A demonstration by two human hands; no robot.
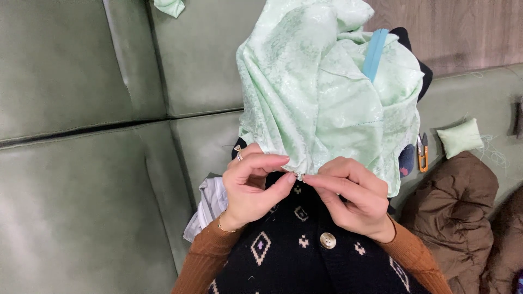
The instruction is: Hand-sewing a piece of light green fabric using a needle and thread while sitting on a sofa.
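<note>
Pinching the lower edge of a pale green patterned fabric (321, 103), both hands meet at one small point on its hem, just above the person's dark knitted cardigan (305, 256). The left hand (251, 188) has thumb and forefinger closed on the hem from the left; it wears one ring and one thin bracelet. The right hand (354, 198) has its fingertips pressed together on the same spot from the right; whether something thin sits between them is too small to tell. The fabric rises from the pinch in one bunched heap, and one light blue strip (376, 54) runs down its upper right side.

The cardigan shows one pale round button (327, 240) below the hands and two rust-orange sleeves. To the left of the fabric's hem lies one white folded cloth (210, 207). To the right of the fabric lie one pair of orange-handled snips (422, 152), then one small pale green cushion (461, 138), with loose threads beside it, and below these one brown padded coat (452, 212). One more scrap of green cloth (170, 6) sits at the top, left of the heap.

All rests on a green leather sofa (81, 179) of broad padded panels; behind the fabric, upper right, is a wood-grain wall (457, 32)
</note>
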